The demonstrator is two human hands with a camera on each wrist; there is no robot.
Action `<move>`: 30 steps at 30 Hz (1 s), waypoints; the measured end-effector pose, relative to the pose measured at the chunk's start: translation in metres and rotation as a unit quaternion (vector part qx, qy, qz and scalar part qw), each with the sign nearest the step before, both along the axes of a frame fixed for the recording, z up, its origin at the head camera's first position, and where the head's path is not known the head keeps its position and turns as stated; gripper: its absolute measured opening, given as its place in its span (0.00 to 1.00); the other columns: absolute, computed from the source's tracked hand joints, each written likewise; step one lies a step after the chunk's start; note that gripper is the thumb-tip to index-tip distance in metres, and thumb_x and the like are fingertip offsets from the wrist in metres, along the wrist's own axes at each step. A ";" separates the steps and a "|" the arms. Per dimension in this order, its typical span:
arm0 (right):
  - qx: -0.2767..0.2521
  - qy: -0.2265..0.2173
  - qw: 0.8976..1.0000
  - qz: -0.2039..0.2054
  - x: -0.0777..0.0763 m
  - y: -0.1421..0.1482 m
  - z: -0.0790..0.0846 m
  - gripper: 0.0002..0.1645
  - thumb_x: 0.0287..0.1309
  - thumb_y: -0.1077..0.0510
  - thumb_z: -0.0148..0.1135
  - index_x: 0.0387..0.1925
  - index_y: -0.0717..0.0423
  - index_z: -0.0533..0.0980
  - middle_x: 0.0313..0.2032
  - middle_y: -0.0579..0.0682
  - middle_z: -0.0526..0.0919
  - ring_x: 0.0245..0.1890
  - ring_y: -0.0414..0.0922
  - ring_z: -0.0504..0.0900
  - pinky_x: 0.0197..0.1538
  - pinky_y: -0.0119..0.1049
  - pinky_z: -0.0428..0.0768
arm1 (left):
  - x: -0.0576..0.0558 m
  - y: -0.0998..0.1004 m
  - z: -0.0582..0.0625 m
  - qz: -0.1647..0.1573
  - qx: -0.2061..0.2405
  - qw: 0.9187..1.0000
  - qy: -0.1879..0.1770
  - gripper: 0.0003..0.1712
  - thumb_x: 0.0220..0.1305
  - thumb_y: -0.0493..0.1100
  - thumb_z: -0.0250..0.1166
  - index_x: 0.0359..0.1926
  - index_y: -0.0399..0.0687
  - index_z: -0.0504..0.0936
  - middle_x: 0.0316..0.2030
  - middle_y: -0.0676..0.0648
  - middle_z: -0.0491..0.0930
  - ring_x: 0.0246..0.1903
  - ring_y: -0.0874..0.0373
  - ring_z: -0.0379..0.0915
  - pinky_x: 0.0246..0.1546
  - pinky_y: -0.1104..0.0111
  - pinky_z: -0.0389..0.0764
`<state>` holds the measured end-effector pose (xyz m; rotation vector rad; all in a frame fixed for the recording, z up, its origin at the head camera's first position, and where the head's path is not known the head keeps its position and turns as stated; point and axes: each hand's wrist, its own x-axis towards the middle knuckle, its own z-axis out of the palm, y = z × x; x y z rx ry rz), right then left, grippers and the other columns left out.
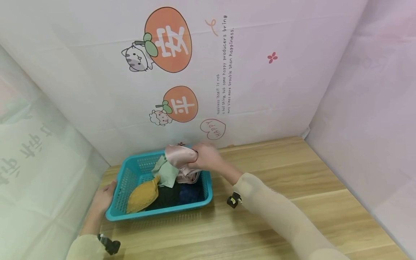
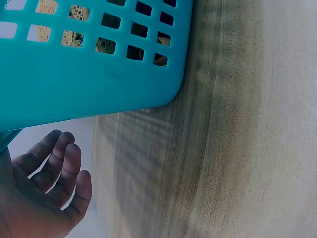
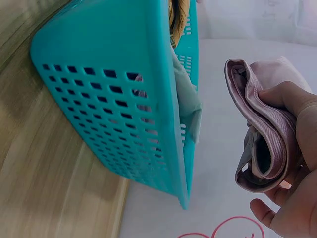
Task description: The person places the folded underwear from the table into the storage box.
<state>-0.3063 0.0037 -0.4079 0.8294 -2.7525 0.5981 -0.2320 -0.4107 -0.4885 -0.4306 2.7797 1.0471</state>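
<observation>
My right hand (image 1: 206, 157) grips a folded pink satin garment (image 3: 267, 126) above the right end of a turquoise plastic basket (image 1: 159, 213). The garment has stitched, layered edges and a hollow, cup-like fold; the thumb lies on one side and fingers on the other. My left hand (image 2: 47, 186) is at the basket's left rim, its fingers loosely bent outside the wall and its thumb largely hidden. Inside the basket are a mustard-yellow piece (image 1: 143, 195), a pale green piece (image 1: 166, 173), dark pieces (image 1: 167, 196) and more pink fabric (image 1: 188, 177).
The basket stands on a wood-grain table (image 1: 292, 173), close to the back wall sheet (image 1: 247, 86) printed with orange fruits and lettering. Pale sheets also rise at the left and right. Small black cameras (image 1: 233, 199) sit at both wrists.
</observation>
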 end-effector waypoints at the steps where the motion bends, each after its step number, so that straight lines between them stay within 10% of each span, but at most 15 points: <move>1: 0.000 -0.001 1.000 0.001 0.000 -0.002 0.000 0.16 0.45 0.44 0.74 0.27 0.47 0.77 0.27 0.41 0.82 0.30 0.40 0.76 0.35 0.34 0.75 | 0.000 0.000 0.000 0.000 0.000 1.000 -0.001 0.55 0.73 0.73 0.23 0.73 0.27 0.57 0.64 0.21 0.65 0.61 0.27 0.67 0.58 0.39 0.72; 30: 0.053 0.031 0.997 0.036 -0.008 -0.071 -0.002 0.16 0.50 0.38 0.70 0.30 0.42 0.79 0.32 0.40 0.84 0.34 0.41 0.76 0.40 0.38 0.75 | -0.003 -0.002 0.001 0.000 -0.008 1.000 0.000 0.55 0.73 0.73 0.24 0.72 0.27 0.60 0.64 0.22 0.67 0.61 0.27 0.68 0.58 0.39 0.73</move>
